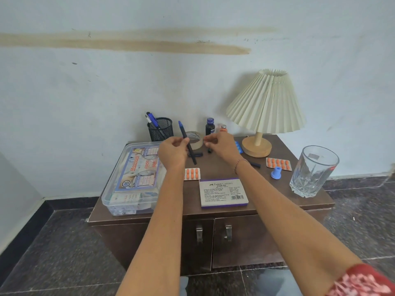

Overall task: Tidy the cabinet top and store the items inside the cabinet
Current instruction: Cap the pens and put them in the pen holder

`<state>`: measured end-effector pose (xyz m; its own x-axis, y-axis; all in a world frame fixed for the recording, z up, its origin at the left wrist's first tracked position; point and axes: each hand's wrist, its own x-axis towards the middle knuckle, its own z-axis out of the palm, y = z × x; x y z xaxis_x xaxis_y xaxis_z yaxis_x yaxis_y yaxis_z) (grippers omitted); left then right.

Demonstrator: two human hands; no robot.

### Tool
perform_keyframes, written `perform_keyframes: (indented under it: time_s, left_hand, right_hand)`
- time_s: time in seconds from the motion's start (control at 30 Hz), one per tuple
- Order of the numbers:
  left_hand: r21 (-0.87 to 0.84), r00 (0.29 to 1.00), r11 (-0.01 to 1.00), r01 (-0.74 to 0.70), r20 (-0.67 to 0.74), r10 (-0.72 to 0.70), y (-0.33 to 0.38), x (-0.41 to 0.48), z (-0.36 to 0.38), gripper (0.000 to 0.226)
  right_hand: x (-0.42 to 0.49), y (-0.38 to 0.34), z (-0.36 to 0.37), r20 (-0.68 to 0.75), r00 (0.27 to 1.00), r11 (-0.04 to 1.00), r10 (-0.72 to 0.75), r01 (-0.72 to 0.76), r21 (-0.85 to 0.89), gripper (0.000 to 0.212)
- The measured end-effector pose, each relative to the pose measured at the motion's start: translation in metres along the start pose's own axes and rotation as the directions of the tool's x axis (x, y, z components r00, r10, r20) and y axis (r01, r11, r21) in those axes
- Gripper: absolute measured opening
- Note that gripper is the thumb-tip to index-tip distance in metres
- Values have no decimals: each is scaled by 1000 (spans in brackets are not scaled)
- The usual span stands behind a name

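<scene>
Head view: the tidying is only just getting under way, judging by how much is sitting out. The left hand (173, 151) is gripping a dark pen (187, 144) with a blue tip, holding it tilted above the middle of the cabinet top (215, 165), toward its back edge. The right hand (222, 146) is hovering just beside it with fingertips pinched together; whether it is pinching something small I cannot tell. The two hands are near each other but not touching.

Everything else is lying on the cabinet top. A clear first aid box (133, 178) is filling the left side, reaching the front-left corner. A mesh pen holder (160, 129) with pens is standing at the back edge, with a tape roll (195, 140), a dark ink bottle (210, 127) and a small vial (223, 128) along the same edge. The lamp (265, 112) is occupying the back-right corner. A stamp pad box (223, 193) is lying at the front edge, near the middle. Two strips of orange tablets (192, 174) (279, 163) are lying apart, a blue cap (276, 173) is sitting just beside the right-hand one, and a glass tumbler (313, 170) is standing at the right edge.

Both cabinet doors (245, 240) are shut, so nothing looks stored yet. Likely remaining: collecting the loose pen parts, gathering the medicines, opening the doors and putting the items inside.
</scene>
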<state>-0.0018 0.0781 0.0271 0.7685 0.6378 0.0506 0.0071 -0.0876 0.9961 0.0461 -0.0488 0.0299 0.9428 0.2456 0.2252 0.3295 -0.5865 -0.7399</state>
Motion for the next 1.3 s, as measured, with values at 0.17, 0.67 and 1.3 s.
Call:
perform_keyframes:
  time_s: [0.17,0.67,1.3]
  left_hand:
    - [13,998,998,-58,-12,59,2,4,-4,22]
    - [172,991,976,-133,50,126,3,3,-5,21]
    - [390,901,825,-410,312,301,14,-44,-8,25]
  right_hand:
    - [20,-22,24,285,957,908,49,76,-412,36]
    - [29,-18,35,226,974,919,7,83,-385,31]
    - [-40,-22,-49,-195,961,606,198,36,795,23]
